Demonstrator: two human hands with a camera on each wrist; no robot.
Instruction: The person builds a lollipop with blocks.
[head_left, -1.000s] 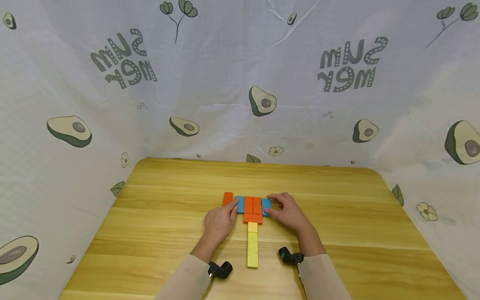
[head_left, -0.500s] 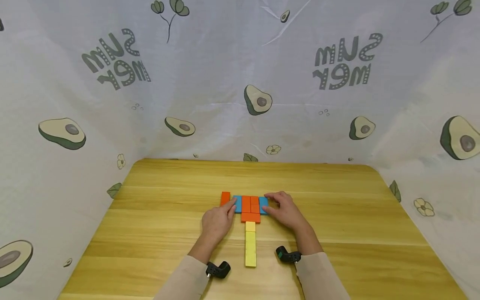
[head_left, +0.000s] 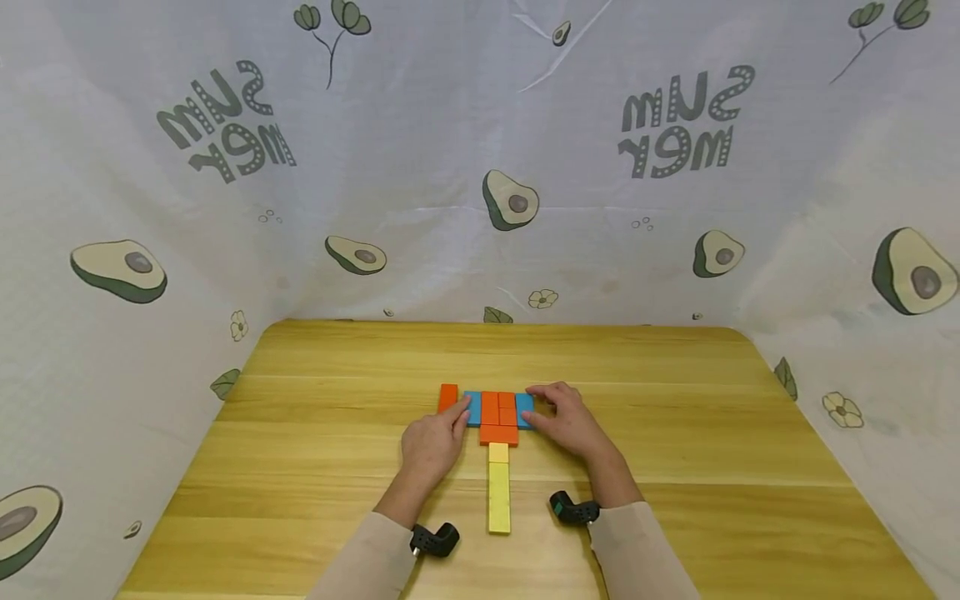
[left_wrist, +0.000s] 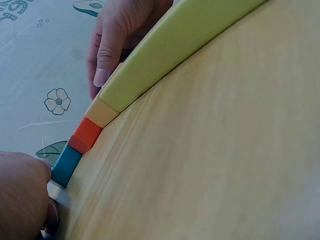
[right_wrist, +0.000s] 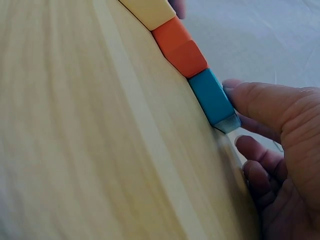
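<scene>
Flat wooden blocks form a T-like figure on the table. Orange blocks (head_left: 490, 407) sit at the middle of its head, between a left blue block (head_left: 473, 408) and a right blue block (head_left: 524, 404). My left hand (head_left: 431, 442) reaches its index finger onto the left blue block from the side. My right hand (head_left: 573, 423) has its thumb and index finger on the right blue block, which the right wrist view shows with the thumb (right_wrist: 260, 102) against it. The left hand's other fingers are partly hidden.
A separate orange block (head_left: 448, 397) lies just left of the figure. Below the head, a pale-orange block (head_left: 498, 452) and a long yellow-green block (head_left: 498, 498) form the stem. White printed cloth (head_left: 420, 167) surrounds the wooden table (head_left: 637, 367) at the back and sides.
The right blue block has shifted slightly toward the far edge, and the orange blocks look more evenly aligned. Both hands stay on the blue blocks. The head view has panned slightly.
</scene>
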